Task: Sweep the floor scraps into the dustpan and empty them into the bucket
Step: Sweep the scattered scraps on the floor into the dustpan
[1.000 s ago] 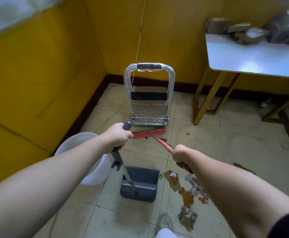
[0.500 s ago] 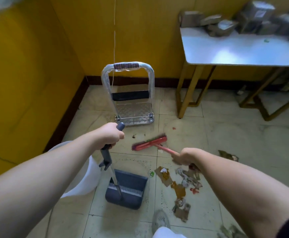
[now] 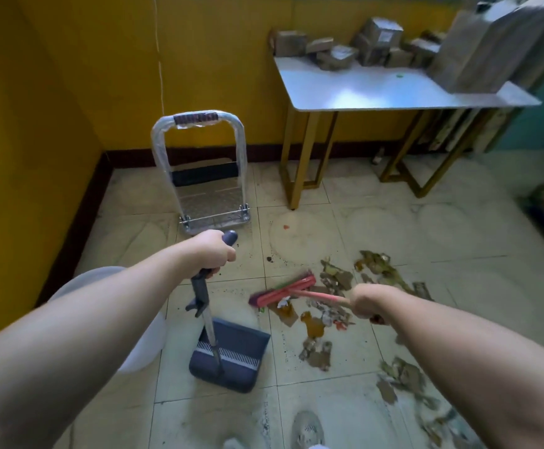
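The dark grey-blue plastic dustpan point(image 3: 232, 354), at 6 o'clock, looks smooth and matt; its thin pole point(image 3: 210, 332) is shiny metal. The red plastic broom point(image 3: 282, 291) looks smooth. At 8 o'clock the white plastic bucket point(image 3: 147, 345) is smooth too. The brown cardboard scraps point(image 3: 332, 280) are rough. At 12 o'clock the silver metal cart point(image 3: 212, 205) wears crinkly clear wrap. At 2 o'clock the white table top point(image 3: 377, 89) is glossy. The pale floor tiles point(image 3: 426, 228) are dusty.
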